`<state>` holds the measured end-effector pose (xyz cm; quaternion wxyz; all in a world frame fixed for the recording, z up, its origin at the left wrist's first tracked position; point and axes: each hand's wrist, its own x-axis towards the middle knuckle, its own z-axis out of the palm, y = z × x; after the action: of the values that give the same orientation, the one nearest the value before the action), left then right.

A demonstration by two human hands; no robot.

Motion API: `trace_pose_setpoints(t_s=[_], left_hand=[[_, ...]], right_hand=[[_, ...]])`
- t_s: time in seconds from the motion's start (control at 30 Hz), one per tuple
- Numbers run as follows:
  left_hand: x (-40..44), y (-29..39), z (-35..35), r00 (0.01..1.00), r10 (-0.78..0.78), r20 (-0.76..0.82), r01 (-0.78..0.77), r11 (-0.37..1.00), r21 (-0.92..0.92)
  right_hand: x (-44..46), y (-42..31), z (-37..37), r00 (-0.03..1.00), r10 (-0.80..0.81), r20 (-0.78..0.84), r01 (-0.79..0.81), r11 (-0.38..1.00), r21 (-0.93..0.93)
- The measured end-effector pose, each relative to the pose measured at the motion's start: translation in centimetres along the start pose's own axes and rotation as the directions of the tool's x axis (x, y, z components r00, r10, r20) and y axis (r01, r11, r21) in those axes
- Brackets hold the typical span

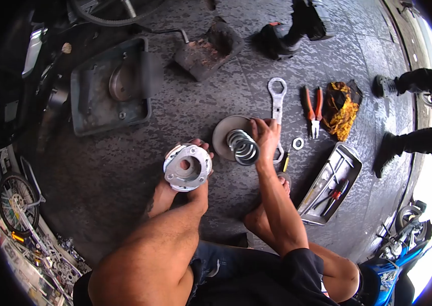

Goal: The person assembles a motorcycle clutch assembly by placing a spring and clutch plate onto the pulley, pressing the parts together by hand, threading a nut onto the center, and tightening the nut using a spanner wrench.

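My left hand (203, 146) holds a silvery clutch shoe assembly (189, 179), a round metal part with a central hole, its face turned up towards me. The fingers wrap round its far side. To the right, my right hand (266, 138) grips a pulley disc (222, 136) with a coil spring (243, 148) standing out of its middle. The fingers lie at the disc's right edge and beside the spring; the thumb is hidden. Just behind this hand, a long metal wrench (277, 94) with ring ends lies on the floor, partly covered by the hand and arm.
Pliers (313, 112), a stained cloth (343, 109), a large nut (298, 143) and a tool tray (330, 183) lie right. Ahead are a cordless power tool (287, 38), a rusty metal block (210, 48) and a dark tray (80, 109). A person's legs (425, 137) stand far right.
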<state>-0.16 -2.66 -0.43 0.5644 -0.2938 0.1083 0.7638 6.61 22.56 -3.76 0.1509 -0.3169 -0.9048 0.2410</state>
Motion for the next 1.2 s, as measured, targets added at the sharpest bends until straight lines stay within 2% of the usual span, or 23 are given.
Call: trace_pose_setpoints(t_s=[0.07,0.1,0.2,0.27,0.3,0.33,0.4,0.47,0.5,0.53,0.57,0.6,0.67,0.7,0.77,0.8,0.87,0.93,1.0,1.03,1.07,1.13,1.2], left_hand=[[0.3,-0.4,-2.1,0.985,0.052,0.167,-0.009,0.969,-0.248],[0.6,-0.3,-1.5,0.991,0.003,0.134,0.036,0.956,-0.29],[0.3,-0.5,0.0,0.977,0.104,0.185,-0.06,0.972,-0.228],[0.4,-0.7,-0.6,0.977,0.174,0.122,-0.162,0.982,-0.098],[0.2,-0.4,-0.2,0.991,0.125,0.057,-0.115,0.981,-0.154],[0.3,-0.2,0.4,0.989,0.124,0.078,-0.112,0.984,-0.14],[-0.1,0.4,3.6,0.989,0.121,0.087,-0.111,0.987,-0.116],[-0.6,-0.1,5.4,0.93,0.294,0.221,-0.313,0.948,0.057],[-0.7,-0.2,5.7,0.86,0.401,0.317,-0.462,0.875,0.146],[-0.9,0.8,5.4,0.883,0.4,0.245,-0.458,0.847,0.269],[-0.8,0.9,7.1,0.878,0.478,-0.012,-0.437,0.813,0.384],[-1.0,0.8,8.9,0.796,0.549,-0.257,-0.382,0.784,0.49],[-1.3,0.2,11.2,0.763,0.642,0.07,-0.454,0.457,0.765],[-2.1,-0.2,12.9,0.807,0.586,0.069,-0.406,0.466,0.786],[-3.2,-0.4,15.6,0.893,0.433,0.127,-0.35,0.487,0.8],[-3.2,0.1,15.8,0.924,0.332,0.187,-0.341,0.503,0.794],[-1.0,0.4,13.8,0.906,0.341,0.251,-0.389,0.435,0.812],[2.1,-0.6,11.5,0.786,0.444,0.43,-0.5,0.048,0.865],[3.1,-2.1,11.5,0.825,0.409,0.39,-0.246,-0.362,0.899],[3.5,-3.0,11.0,0.79,0.406,0.459,-0.234,-0.491,0.839],[3.8,-3.1,10.7,0.796,0.397,0.457,-0.237,-0.491,0.838],[4.5,-3.2,10.0,0.91,0.341,0.238,-0.129,-0.311,0.941],[4.5,-2.7,10.0,0.882,0.325,0.342,-0.21,-0.378,0.902]], right_hand=[[0.1,0.8,-0.1,0.985,0.062,0.163,-0.089,0.983,0.163],[0.3,0.4,-0.6,0.98,0.148,0.131,-0.179,0.944,0.276],[1.4,-3.2,-4.3,0.928,0.325,-0.184,-0.227,0.882,0.413],[1.2,-6.7,-7.0,0.881,0.406,-0.241,-0.185,0.766,0.615],[0.6,-8.6,-8.4,0.918,0.371,-0.141,-0.195,0.732,0.653],[-0.1,-10.2,-8.9,0.977,0.19,-0.096,-0.082,0.751,0.655],[-1.7,-13.6,-9.8,0.953,-0.126,0.277,-0.092,0.747,0.658],[-2.9,-16.6,-9.5,0.863,-0.39,0.322,0.086,0.74,0.667],[-3.6,-17.3,-9.5,0.854,-0.397,0.337,0.104,0.765,0.636],[-4.1,-17.9,-9.5,0.844,-0.401,0.356,0.12,0.788,0.604],[-4.4,-18.2,-9.4,0.86,-0.378,0.343,0.103,0.787,0.609],[-4.5,-18.2,-9.5,0.86,-0.377,0.344,0.103,0.789,0.606],[-4.4,-18.2,-9.2,0.944,-0.174,0.28,-0.083,0.697,0.712],[-4.0,-17.4,-9.0,0.976,-0.125,0.18,-0.047,0.684,0.728],[-1.9,-17.0,-11.1,0.946,0.197,0.256,-0.322,0.509,0.798],[-1.3,-15.9,-11.9,0.935,0.259,0.244,-0.348,0.526,0.776],[0.2,-13.3,-13.3,0.911,0.34,0.233,-0.371,0.427,0.825],[1.3,-10.1,-14.0,0.902,0.379,0.207,-0.335,0.312,0.889],[2.2,-8.9,-14.8,0.866,0.48,0.139,-0.279,0.233,0.932],[2.4,-7.5,-14.9,0.856,0.501,0.127,-0.261,0.209,0.942],[2.6,-6.4,-15.0,0.843,0.526,0.114,-0.244,0.185,0.952],[2.4,-4.3,-15.0,0.804,0.583,0.116,-0.212,0.098,0.972],[2.1,-2.2,-14.6,0.789,0.606,0.106,-0.205,0.097,0.974]])
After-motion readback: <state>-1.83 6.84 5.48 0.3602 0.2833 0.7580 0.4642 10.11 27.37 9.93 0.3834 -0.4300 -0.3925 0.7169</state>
